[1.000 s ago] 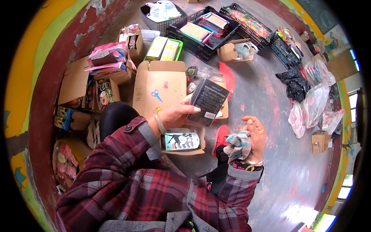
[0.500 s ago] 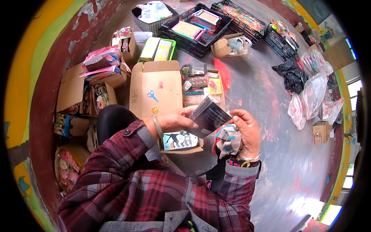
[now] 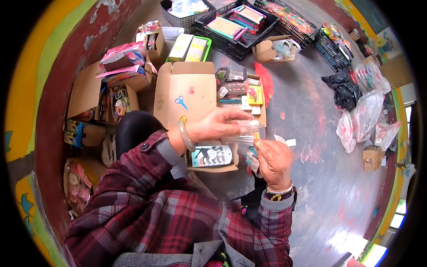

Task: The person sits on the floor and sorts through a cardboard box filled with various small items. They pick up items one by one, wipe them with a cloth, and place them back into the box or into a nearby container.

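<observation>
Well left of the brown carton (image 3: 202,82), near the wall: a box (image 3: 92,167) of pink pieces (image 3: 78,182), then blue-and-yellow packets (image 3: 74,133), then a stack of pink folders (image 3: 124,53). Just beyond the brown carton, a green tray (image 3: 207,49) bearing yellow-and-white boxes (image 3: 180,47). On the brown carton itself, blue scissors (image 3: 181,103), with a small gold disc (image 3: 183,119) nearer its front edge. Just in front of the carton, a blue-and-white package (image 3: 211,155) in a low cardboard tray (image 3: 222,169). Over the carton's near right corner, the left hand (image 3: 215,125), with a pale bangle (image 3: 186,137) at the wrist; grip loose, fingers nearly straight above clear plastic (image 3: 243,139); too blurred there, cannot tell whether pinching or only touching. Well beyond the carton, to its right, a black crate (image 3: 224,46). Directly right of the carton, a box of small goods (image 3: 263,104). Nearer than this box, off the carton's near right corner, the clear plastic, between both hands. Beside it, the right hand (image 3: 275,162); grip closed, thumb and forefinger pinching the plastic's edge, a teal-and-grey cloth (image 3: 252,155) against the palm side. Far right of the carton, plastic bags (image 3: 367,113) on the floor (image 3: 320,178).
</observation>
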Demonstrator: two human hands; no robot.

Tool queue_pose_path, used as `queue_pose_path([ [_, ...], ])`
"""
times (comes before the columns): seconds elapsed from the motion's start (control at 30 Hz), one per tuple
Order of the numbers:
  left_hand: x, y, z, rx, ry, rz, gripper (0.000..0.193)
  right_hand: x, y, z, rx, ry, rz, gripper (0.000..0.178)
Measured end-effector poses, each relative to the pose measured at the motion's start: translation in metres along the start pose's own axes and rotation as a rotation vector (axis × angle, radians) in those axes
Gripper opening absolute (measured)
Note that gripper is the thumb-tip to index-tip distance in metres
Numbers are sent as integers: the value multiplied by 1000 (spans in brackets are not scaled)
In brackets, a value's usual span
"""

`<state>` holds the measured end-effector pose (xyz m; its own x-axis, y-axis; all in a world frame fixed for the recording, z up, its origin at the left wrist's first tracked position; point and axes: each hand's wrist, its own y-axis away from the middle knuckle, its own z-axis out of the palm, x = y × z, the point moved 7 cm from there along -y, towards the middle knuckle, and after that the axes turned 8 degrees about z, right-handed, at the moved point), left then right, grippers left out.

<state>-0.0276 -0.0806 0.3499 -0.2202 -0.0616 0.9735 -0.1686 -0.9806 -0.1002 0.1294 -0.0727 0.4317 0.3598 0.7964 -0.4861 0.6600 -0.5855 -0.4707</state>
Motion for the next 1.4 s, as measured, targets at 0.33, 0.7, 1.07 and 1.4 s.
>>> queue_pose_path([
  [0.33,25,8,12,-97,-749,257,57,4,6,0,56,22,-7,21],
  [0.7,35,6,-5,70,-625,392,24,8,9,0,55,-38,8,19],
  [1.07,62,6,-10,238,-782,475,11,9,6,5,53,-94,122,18],
  [1.4,58,7,-19,303,-581,372,16,24,-7,22,9,-419,507,13],
])
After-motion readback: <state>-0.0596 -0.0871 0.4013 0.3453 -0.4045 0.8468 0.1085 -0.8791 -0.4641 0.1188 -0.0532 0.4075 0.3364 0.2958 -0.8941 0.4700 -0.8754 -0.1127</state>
